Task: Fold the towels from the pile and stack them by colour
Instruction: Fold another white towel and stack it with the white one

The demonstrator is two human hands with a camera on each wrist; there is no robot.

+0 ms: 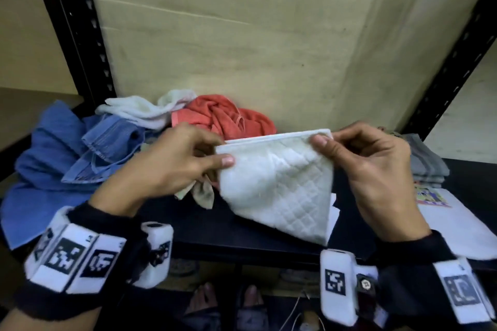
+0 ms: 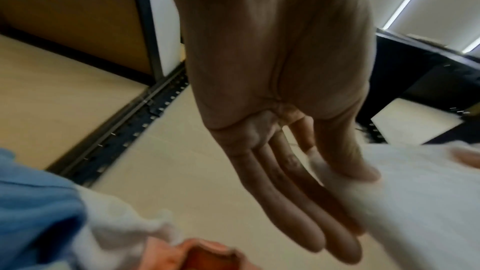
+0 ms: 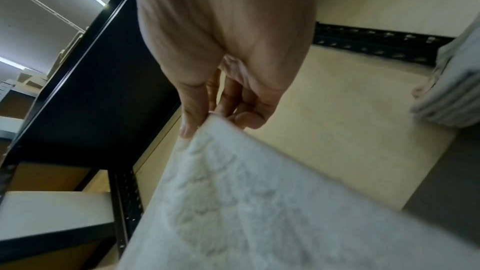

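1. Closest to the camera, the left hand (image 1: 172, 161) and right hand (image 1: 368, 166) are each pinching a top corner of the white towel (image 1: 279, 185) with thumb and fingers, probably stretching its doubled edge straight so the next fold lines up.
2. Beneath it, the towel is hanging over the dark shelf (image 1: 215, 228), hiding what is lying under its lower corner.
3. Farther off at 10 o'clock, the pile (image 1: 150, 121) is waiting: blue, white and red cloth tangled, their counts unclear.
4. At 3 o'clock, a folded grey stack (image 1: 427, 161) is sitting, partly cut off by the right hand.
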